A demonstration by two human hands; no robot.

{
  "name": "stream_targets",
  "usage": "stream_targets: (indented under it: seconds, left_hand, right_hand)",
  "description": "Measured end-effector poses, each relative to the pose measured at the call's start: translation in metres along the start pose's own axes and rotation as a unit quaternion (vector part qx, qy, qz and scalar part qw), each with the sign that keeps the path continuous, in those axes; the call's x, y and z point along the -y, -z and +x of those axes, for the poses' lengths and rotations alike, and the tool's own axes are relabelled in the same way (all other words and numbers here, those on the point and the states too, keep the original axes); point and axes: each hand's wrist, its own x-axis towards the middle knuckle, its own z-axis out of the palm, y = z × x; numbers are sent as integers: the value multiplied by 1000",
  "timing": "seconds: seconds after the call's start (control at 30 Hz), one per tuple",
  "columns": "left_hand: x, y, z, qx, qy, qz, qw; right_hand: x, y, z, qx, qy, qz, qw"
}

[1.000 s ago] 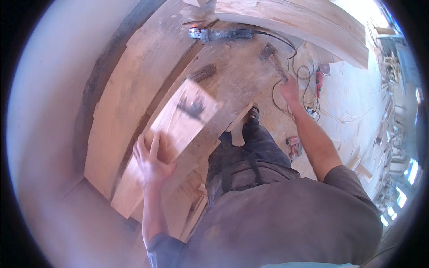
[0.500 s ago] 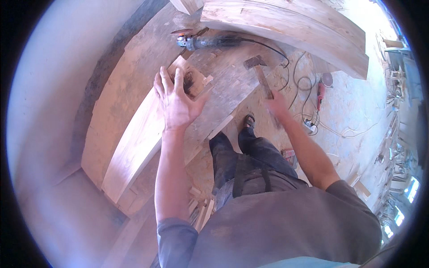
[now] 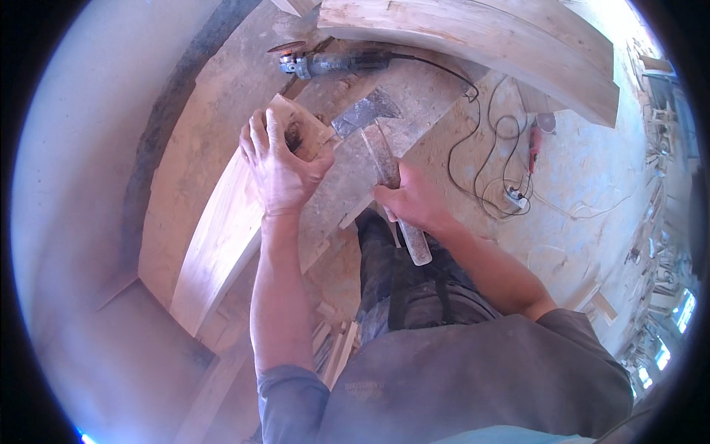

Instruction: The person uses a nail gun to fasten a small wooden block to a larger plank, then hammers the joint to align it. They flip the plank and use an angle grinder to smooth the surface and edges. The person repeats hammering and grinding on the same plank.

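My left hand (image 3: pixel 279 164) grips the upper end of a long curved wooden plank (image 3: pixel 222 237), fingers wrapped over its end near a dark knot. My right hand (image 3: pixel 414 201) is closed round the wooden handle of an axe (image 3: pixel 384 159); its grey metal head (image 3: pixel 362 112) lies just right of the plank's end, above a dusty wooden slab (image 3: pixel 347 185). The handle's lower end sticks out below my fist. My legs in dark trousers stand beneath the slab.
An angle grinder (image 3: pixel 325 63) with a black cord lies at the slab's far end. A large curved timber beam (image 3: pixel 503 44) spans the top. A power strip (image 3: pixel 515 196) and a red tool (image 3: pixel 534 140) lie on the sawdust floor at right. Wood offcuts (image 3: pixel 333 344) sit by my feet.
My left hand slid up the plank to its upper end. My right hand, empty and reaching a second ago, has taken hold of the axe handle and drawn the axe toward the plank.
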Motion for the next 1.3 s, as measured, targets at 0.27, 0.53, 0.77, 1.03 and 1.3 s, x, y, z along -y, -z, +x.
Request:
stream_targets:
  seconds: [0.27,0.53,0.77,1.03,1.3]
  left_hand:
    - [-1,-1,-1,-4,6,-12,1000]
    - [1,-3,0,-14,9,-2,1000]
    - [5,-4,-1,-14,8,-10,1000]
    - [4,6,3,25,4,-3,1000]
    - [18,3,0,20,-33,-22,999]
  right_hand:
    - [-17,-13,5,-43,34,-48,997]
    - [-17,-12,8,-33,25,32,999]
    - [2,-12,5,-38,-23,60,997]
    - [-19,-17,4,-120,111,-52,985]
    - [-36,-42,11,-66,30,158,985]
